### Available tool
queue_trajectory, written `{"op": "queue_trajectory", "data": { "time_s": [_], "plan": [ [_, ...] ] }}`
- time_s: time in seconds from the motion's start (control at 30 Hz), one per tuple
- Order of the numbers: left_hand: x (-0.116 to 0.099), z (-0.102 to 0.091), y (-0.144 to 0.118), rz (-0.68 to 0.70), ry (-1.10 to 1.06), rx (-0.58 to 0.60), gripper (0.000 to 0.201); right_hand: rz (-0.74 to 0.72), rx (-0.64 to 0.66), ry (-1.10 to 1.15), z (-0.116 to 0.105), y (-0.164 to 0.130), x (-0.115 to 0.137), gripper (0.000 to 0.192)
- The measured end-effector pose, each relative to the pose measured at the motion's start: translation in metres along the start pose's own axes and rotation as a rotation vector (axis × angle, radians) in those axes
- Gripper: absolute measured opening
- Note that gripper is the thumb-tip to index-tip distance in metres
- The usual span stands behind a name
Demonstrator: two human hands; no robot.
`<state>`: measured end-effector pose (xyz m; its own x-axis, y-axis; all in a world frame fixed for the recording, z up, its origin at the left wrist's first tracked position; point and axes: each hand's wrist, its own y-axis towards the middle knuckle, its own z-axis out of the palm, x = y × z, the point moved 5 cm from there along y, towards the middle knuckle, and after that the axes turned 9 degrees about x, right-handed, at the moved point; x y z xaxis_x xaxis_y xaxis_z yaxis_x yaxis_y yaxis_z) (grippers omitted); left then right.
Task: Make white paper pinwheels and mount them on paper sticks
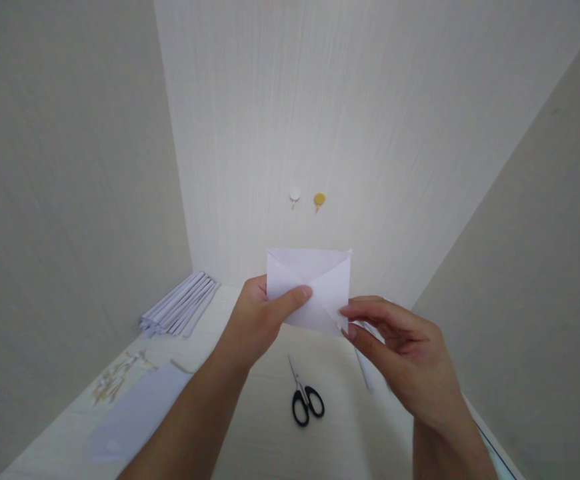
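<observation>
I hold the creased, folded white paper sheet [309, 288] above the pale desk [265, 440], left hand [255, 327] pinching its left edge, right hand [400, 353] nipping the lower corner, folding seemingly midway with black-handled scissors [304, 393] untouched below.

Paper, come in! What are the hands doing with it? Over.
Left hand pinches folded white paper, held above table. Right hand pinches its lower right corner. Scissors lie closed below, apart.

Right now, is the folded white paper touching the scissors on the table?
Apart. The head view shows the folded paper held up between the left hand and right hand, with bare table between it and the scissors.
</observation>
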<state>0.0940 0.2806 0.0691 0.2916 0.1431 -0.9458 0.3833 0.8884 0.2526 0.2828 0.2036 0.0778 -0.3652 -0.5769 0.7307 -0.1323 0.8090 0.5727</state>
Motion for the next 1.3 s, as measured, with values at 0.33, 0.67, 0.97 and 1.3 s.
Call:
{"op": "queue_trajectory", "data": {
  "time_s": [0.33,0.67,0.97,1.3],
  "plan": [
    [-0.0004,0.001,-0.0004,-0.017,0.016,0.004,0.037,0.03,0.001,0.02,0.002,0.0017,0.0009,0.008],
    [-0.001,0.0039,-0.0009,0.006,-0.011,0.026,0.035,0.063,-0.131,0.057,-0.0002,0.0042,0.0011,0.003],
    [-0.0051,0.0055,-0.0044,-0.011,0.004,0.004,0.033,0.055,-0.223,0.048,0.0,0.005,0.0049,0.007],
    [-0.0049,0.0046,-0.004,0.004,0.029,0.01,0.034,0.089,-0.269,0.044,-0.0007,0.0029,0.0026,0.008]
  ]
}}
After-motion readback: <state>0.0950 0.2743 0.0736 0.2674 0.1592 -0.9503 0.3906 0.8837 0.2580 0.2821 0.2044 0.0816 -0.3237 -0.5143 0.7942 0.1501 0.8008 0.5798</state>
